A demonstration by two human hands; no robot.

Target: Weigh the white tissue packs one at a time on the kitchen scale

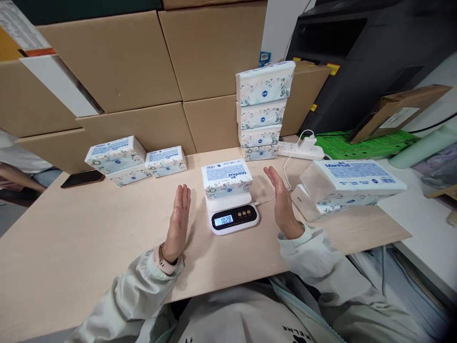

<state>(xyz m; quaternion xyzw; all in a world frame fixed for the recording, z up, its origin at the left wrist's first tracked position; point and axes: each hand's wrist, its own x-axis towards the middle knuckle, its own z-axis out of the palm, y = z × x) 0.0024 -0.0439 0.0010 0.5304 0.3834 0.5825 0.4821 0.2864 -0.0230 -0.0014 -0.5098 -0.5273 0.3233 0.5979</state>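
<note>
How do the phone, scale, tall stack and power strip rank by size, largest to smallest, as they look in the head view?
1. Tall stack
2. Scale, partly covered
Unranked below these: phone and power strip; they look too alike to order, and the phone lies at an angle.

Left forearm (132,290) and right forearm (328,267) reaching over the worktop's (89,252) near edge, left hand (178,221) and right hand (282,202) well apart, palms turned inward, fingers straight and close together, angled toward the far edge, both hands flat and free.
</note>
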